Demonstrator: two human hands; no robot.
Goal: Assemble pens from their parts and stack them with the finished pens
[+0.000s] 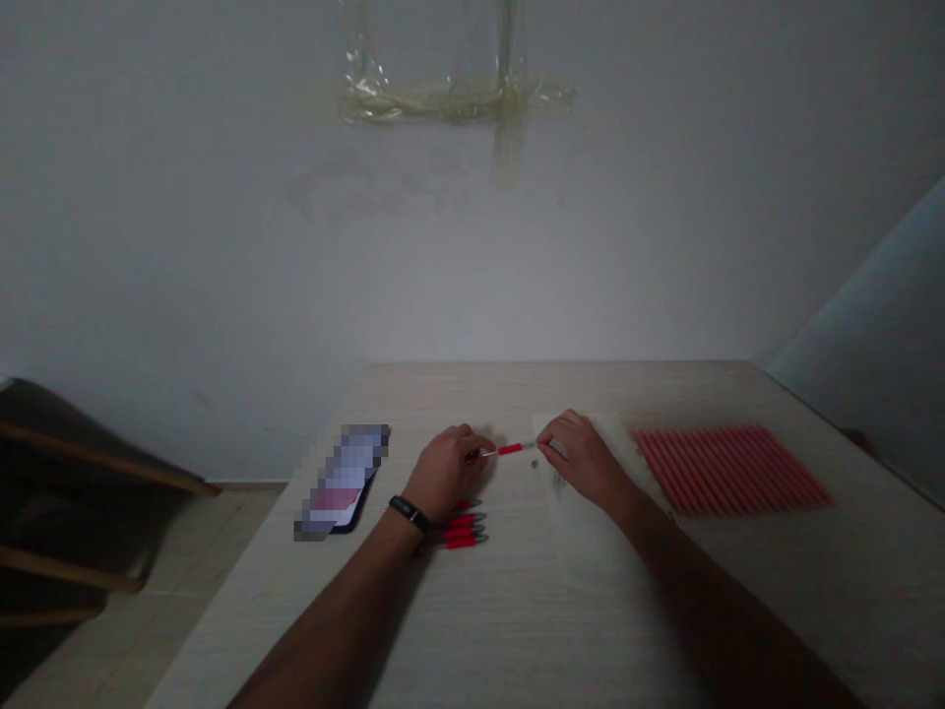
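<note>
A red pen [509,449] lies level between my two hands, a little above the table or touching it; I cannot tell which. My left hand [447,471] has its fingers closed round the pen's left end. At the pen's grey tip, my right hand [580,455] pinches with thumb and fingers. A small dark piece [535,464] sits just below that tip. Several red pens with grey tips [463,541] lie side by side under my left wrist, partly hidden by it.
A thin pale sheet [591,542] lies beneath my right hand. To the right, several long red sticks [730,471] form a neat row. A phone [344,483] rests at the table's left side. Behind the wooden table [502,630] rises a wall [561,295].
</note>
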